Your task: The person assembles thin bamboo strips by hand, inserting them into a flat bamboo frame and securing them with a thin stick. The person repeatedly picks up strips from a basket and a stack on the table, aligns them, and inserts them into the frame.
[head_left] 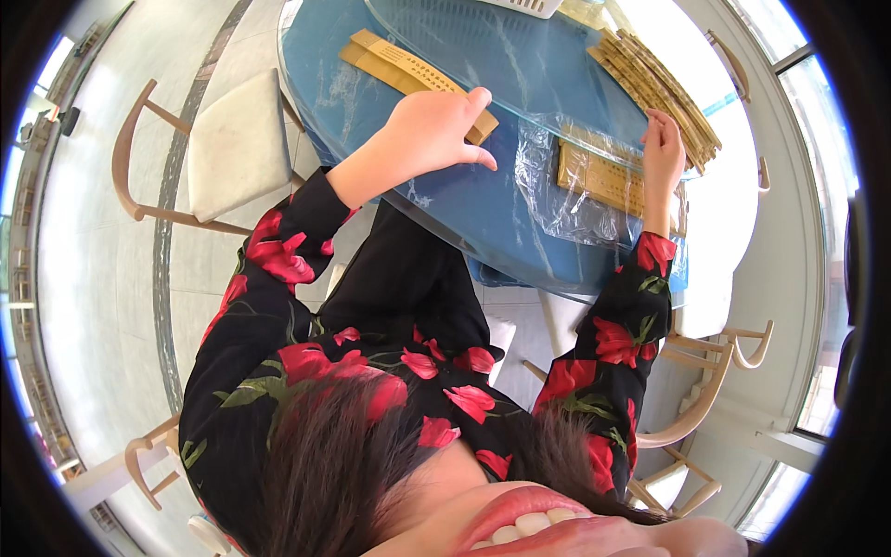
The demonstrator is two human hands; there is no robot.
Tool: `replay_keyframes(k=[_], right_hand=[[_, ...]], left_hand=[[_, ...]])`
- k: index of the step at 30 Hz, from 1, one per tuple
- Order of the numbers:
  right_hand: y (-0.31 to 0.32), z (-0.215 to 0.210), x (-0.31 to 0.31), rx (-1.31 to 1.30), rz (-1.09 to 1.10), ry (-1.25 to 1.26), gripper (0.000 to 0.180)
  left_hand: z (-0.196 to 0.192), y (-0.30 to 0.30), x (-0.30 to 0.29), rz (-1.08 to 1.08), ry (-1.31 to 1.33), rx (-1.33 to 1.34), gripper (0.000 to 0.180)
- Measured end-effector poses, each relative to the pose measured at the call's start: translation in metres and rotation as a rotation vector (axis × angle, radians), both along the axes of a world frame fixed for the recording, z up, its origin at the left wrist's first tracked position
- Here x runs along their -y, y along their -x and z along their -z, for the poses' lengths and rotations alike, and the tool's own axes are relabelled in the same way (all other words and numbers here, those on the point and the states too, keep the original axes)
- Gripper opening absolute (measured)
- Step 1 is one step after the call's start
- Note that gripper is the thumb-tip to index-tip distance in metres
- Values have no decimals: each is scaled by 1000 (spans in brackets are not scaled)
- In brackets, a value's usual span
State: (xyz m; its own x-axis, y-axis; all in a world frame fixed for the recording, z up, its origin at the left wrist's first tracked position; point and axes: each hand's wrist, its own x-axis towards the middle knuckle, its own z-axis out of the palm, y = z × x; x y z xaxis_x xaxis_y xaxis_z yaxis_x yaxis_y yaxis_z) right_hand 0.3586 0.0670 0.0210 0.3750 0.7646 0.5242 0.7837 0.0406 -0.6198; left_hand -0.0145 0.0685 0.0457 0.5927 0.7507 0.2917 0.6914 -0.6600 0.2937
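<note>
My left hand (436, 130) lies palm down on a long tan cardboard strip (399, 70) on the blue table (464, 213), fingers curled over its near end. My right hand (663, 144) rests on a clear plastic bag (557, 186) that holds a tan flat piece (599, 176); the fingers pinch at the bag's upper edge. A stack of several tan strips (664, 93) lies just beyond the right hand. Both sleeves are black with red flowers.
A round glass plate (501, 46) covers the table's middle. A white basket edge (524, 7) shows at the far side. A wooden chair with a white cushion (237, 148) stands at the left, and more wooden chairs (715, 390) stand at the right.
</note>
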Motion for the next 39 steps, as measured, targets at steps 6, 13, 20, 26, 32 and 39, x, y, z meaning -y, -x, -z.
replay_keyframes(k=[6,13,20,26,32,39], right_hand=[[55,-28,19,50,-153,11,19],[154,-38,8,357,-650,49,14],[173,-17,15,540,-602,-44,16],[174,-8,13,665,-559,-61,14],[175,-8,9,477,-505,-118,12],[165,-12,14,-572,-673,201,17]], left_hand=[[19,34,-53,149,-114,313,32],[33,41,-64,164,-80,360,23],[41,42,-54,139,-122,371,21],[39,40,-52,108,-112,366,19],[28,33,-47,80,-268,356,17],[12,14,-57,278,-211,456,7]])
